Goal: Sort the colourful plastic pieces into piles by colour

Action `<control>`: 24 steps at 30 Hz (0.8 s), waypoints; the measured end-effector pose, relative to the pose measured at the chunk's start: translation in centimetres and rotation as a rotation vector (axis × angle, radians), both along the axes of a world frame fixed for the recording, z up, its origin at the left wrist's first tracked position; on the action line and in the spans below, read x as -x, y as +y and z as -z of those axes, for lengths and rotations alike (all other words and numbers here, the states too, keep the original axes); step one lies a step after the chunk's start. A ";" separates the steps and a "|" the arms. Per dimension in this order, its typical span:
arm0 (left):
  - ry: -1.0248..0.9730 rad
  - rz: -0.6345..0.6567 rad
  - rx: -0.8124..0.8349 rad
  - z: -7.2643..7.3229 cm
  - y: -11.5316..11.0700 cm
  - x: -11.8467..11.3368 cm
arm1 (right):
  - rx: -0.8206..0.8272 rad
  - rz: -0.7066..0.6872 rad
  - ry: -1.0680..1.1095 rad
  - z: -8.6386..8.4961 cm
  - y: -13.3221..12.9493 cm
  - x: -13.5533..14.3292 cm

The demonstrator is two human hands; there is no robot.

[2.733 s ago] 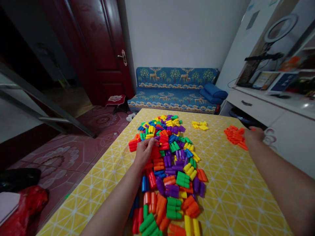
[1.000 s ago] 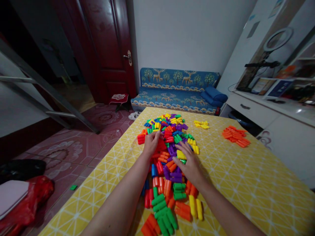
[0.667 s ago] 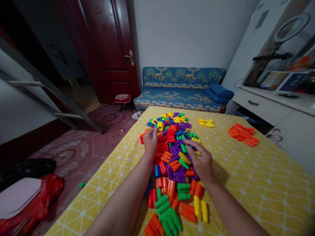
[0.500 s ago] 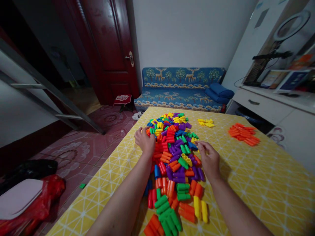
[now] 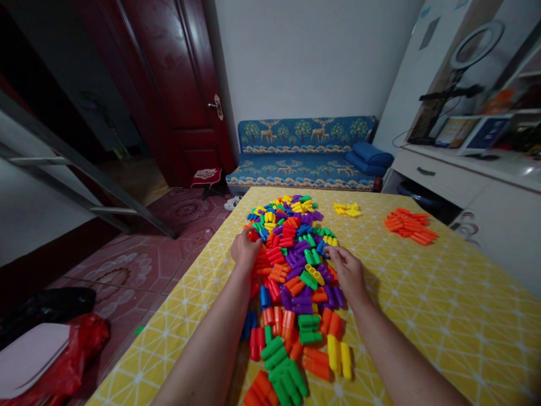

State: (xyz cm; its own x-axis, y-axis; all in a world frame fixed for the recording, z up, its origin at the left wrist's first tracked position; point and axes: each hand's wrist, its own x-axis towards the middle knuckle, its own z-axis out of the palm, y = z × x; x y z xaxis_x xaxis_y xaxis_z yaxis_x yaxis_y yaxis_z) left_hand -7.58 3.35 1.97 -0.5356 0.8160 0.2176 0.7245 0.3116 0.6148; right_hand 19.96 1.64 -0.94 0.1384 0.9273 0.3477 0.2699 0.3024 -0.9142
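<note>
A long heap of plastic building blocks [image 5: 302, 246], made of joined tubes in red, orange, yellow, green, blue and purple, lies down the middle of the table. At the heap's left edge is my left hand [image 5: 245, 246], its fingers curled over by a red-orange block [image 5: 252, 235]; what they hold is partly hidden. My right hand [image 5: 349, 273] is at the right edge, thumb and forefinger pinched together at a blue block [image 5: 323, 248]. Whether that block is in the pinch is too small to tell.
A yellow patterned cloth [image 5: 406, 299] covers the table. Orange blocks [image 5: 409, 225] form a separate pile at the right, and a few yellow blocks [image 5: 347, 209] lie near the far edge. Beyond stands a blue sofa [image 5: 304, 163]; a metal ladder [image 5: 105, 175] leans at the left.
The camera view has shifted slightly. My left hand's fingers have curled in more at the red-orange blocks. My right hand has moved a little inward, to the blue block.
</note>
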 end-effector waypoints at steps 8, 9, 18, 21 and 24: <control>-0.879 0.143 -0.545 -1.0 0.5 -1.3 | -0.045 -0.029 -0.040 -0.6 -0.5 0.3; -1.001 0.236 -0.539 -1.4 0.3 -1.9 | -0.054 -0.031 -0.044 -0.7 -0.6 0.4; -0.954 0.736 -0.254 -4.2 -1.8 -5.2 | -0.234 -0.098 -0.107 -2.7 -1.8 1.4; -0.785 0.851 -0.258 -4.3 -1.9 -5.8 | -0.215 -0.190 -0.072 -3.5 -2.3 2.1; -0.671 0.932 -0.279 -3.9 -1.9 -6.3 | -0.136 -0.255 -0.016 -3.6 -2.4 2.8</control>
State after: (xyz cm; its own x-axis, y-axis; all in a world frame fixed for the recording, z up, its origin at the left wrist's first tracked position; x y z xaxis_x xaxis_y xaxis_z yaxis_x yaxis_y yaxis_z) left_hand -1.26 1.47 5.87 0.1666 0.9210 0.3522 0.1067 -0.3719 0.9221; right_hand 17.19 -0.76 2.62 -0.1000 0.8762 0.4715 0.1837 0.4820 -0.8567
